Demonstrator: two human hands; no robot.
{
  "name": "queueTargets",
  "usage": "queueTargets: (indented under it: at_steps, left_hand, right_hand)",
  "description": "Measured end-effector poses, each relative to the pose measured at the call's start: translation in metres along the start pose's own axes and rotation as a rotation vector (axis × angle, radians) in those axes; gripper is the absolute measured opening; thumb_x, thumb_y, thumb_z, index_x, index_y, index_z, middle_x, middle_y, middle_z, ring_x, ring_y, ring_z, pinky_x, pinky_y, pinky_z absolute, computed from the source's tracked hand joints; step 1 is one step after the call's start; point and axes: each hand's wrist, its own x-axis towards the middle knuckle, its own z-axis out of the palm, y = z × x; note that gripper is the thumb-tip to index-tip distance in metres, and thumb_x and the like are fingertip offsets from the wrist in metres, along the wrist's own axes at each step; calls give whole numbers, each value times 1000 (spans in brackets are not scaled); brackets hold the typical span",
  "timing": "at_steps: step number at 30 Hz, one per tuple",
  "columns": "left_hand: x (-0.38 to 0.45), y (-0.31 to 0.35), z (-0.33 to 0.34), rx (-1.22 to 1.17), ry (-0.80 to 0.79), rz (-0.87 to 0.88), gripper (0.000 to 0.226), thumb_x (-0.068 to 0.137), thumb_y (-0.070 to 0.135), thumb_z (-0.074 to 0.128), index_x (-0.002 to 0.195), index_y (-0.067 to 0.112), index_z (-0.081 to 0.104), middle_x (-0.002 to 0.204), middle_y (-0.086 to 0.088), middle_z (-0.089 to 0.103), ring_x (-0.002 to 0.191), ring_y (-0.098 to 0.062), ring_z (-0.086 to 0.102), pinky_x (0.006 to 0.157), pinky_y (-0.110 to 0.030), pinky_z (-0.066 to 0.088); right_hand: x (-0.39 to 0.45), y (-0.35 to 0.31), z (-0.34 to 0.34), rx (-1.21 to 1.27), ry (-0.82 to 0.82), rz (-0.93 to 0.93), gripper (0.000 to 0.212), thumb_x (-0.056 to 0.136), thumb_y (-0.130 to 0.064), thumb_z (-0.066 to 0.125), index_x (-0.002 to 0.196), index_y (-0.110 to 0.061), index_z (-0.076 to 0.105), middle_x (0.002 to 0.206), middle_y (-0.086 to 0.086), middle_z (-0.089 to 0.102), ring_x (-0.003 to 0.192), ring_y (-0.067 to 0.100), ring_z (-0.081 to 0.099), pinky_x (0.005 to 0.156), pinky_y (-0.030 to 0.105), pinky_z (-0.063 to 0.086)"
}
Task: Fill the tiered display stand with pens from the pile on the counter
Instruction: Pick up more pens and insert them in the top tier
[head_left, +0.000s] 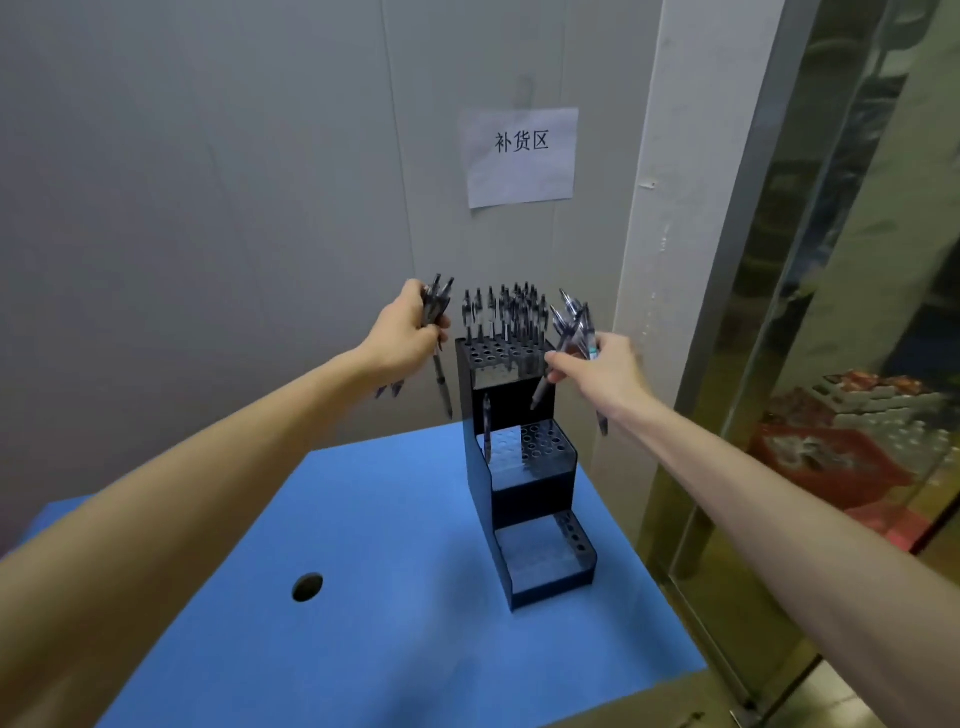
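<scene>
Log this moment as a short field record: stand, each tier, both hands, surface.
stand: black three-tier display stand on the blue counter
top tier: many pens upright in the back rows, front holes open
middle tier: one pen at its left side, other holes open
bottom tier: no pens visible
left hand: grips a bundle of pens, left of the top tier
right hand: grips a bundle of pens, at the top tier's right edge
wall: paper sign

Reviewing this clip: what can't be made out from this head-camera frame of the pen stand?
- Head view, pen count in the left hand and right hand: bundles overlap and blur.
- Free holes in the stand's top tier: too small, hidden behind standing pens.
- Pile on the counter: not in view.
- Objects behind the glass door: blurred by reflections.
</scene>
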Motion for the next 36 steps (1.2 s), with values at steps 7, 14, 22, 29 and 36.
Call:
queueTargets:
  at_steps: [7,14,22,29,36]
  left_hand:
    - [60,4,0,7,13,44,20,98,-7,43,113,6,41,104,-7,63,103,-31,68,90,-55,56]
    - [102,-12,12,13,86,60,16,99,-4,44,114,4,43,104,-5,64,99,-26,69,88,-53,57]
    - [117,-23,25,68,140,94,17,99,-2,45,111,9,42,104,-4,65,95,-25,68,89,-52,57]
    - [116,-18,40,197,122,141,17,97,3,47,107,15,41,96,-7,64,84,-30,60,72,-44,49]
    - [110,-13,47,227,128,129,16,99,3,48,110,13,42,98,-7,64,85,-28,60,74,-43,49]
  right_hand:
    - [75,-31,13,-67,-30,-44,13,89,-27,78,87,-15,72,74,-4,77,50,-2,58,62,26,45]
    - [134,-44,47,-222,-82,-46,14,89,-25,78,88,-12,74,80,-1,78,78,11,73,65,26,54]
    - [163,-33,70,-300,-182,-34,14,85,-24,80,86,-9,78,80,0,78,79,15,72,76,32,57]
    - [169,-28,73,-388,-270,-66,11,77,-21,80,78,-10,77,77,5,76,69,24,69,72,39,59]
    - [171,-23,76,-472,-244,-104,15,75,-30,76,78,-16,72,73,0,74,76,25,72,73,39,60]
